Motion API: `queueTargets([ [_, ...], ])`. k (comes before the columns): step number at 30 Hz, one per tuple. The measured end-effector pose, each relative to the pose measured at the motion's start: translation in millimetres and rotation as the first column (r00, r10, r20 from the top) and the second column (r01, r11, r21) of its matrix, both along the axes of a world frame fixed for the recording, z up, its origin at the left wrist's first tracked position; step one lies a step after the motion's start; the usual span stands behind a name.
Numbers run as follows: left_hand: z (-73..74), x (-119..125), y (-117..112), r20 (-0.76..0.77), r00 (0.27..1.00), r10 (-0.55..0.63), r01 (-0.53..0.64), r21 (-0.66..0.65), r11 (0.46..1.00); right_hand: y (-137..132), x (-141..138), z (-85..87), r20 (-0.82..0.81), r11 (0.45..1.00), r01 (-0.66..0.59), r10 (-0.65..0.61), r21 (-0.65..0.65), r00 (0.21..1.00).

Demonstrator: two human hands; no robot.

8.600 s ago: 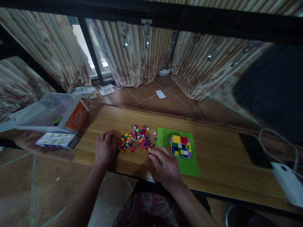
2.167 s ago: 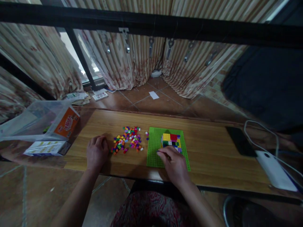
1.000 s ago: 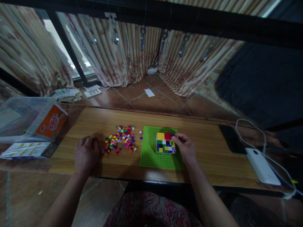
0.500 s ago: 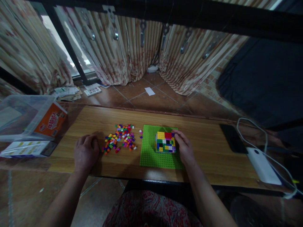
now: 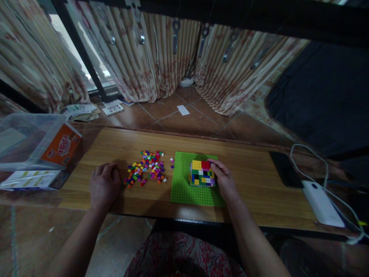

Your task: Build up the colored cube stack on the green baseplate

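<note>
A box-shaped build of multicoloured toy building bricks (image 5: pixel 201 174) stands on a green studded baseplate (image 5: pixel 180 192). My right hand (image 5: pixel 226 181) is at its right side, the fingers closed on the far right corner of the top. Whether a loose brick is also between those fingertips is hidden. To the left, my left hand (image 5: pixel 104 182) rests on the table with its fingers curled under, and I see nothing in it. Just right of that hand lies a pile of small loose bricks (image 5: pixel 147 167). A white brick (image 5: pixel 172 159) sits apart, close to the baseplate's left edge.
On the wooden table (image 5: pixel 253 200), a black phone (image 5: pixel 284 167) and a white power bank (image 5: pixel 323 204) with a white cable (image 5: pixel 341 198) lie to the right. A clear plastic bin (image 5: pixel 31 130) and an orange-labelled box (image 5: pixel 62 145) stand at the left end.
The view has shifted very slightly. Both hands stay in almost the same places, the right one still at the corner of the brick build.
</note>
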State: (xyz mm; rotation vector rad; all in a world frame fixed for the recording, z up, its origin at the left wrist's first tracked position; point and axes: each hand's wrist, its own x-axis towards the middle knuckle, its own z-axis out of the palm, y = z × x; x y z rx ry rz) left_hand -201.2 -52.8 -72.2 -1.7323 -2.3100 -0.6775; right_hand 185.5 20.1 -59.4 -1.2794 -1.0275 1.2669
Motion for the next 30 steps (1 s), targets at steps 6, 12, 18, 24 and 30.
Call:
queueTargets([
  [6, -1.5, -0.2, 0.4, -0.006, 1.000, -0.004, 0.004, 0.016, 1.000, 1.5, 3.2, 0.0, 0.021, 1.000, -0.028, 0.028, -0.003, 0.999],
  [12, 2.1, 1.3, 0.6, 0.005, 1.000, -0.019, 0.019, 0.010, 1.000, 4.8, 5.4, -2.4, 0.066, 0.999, -0.033, 0.032, 0.017, 0.997],
  [18, 0.9, 0.5, 0.5, 0.010, 1.000, -0.016, 0.016, 0.012, 1.000, 8.5, 2.7, -0.3, 0.060, 1.000, -0.007, 0.008, -0.009, 0.998],
  [24, -0.6, -0.6, 0.9, -0.002, 1.000, -0.018, 0.018, 0.016, 1.000, 7.5, 4.8, 2.0, 0.012, 0.998, -0.061, 0.062, -0.023, 0.998],
  [30, -1.4, 0.4, -0.2, 0.005, 1.000, 0.004, -0.004, 0.004, 1.000, 6.2, 19.4, 5.5, -0.060, 0.993, 0.114, -0.115, -0.017, 0.992],
])
